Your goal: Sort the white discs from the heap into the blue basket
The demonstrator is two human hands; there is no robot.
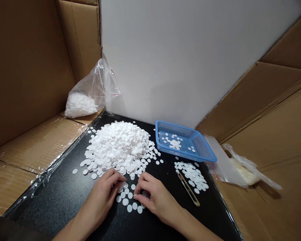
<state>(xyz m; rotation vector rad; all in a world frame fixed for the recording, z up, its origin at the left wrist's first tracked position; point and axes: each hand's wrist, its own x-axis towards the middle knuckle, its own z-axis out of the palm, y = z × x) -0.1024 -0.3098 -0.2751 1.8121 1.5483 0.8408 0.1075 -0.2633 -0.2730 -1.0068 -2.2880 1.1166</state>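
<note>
Being almost closed, the right hand (152,194) is placed beside scattered discs (125,202), and one thin white disc (134,195), seen edge-on, is pinched by its thumb and forefinger. The left hand (106,187) is curled with a small gap; whether anything is gripped there cannot be told. Taking the hands as the dial's centre, a large heap (120,144) is found near twelve o'clock, a blue basket (180,131) between one and two, and snips (188,189) at three, beside a smaller pile (193,175).
</note>
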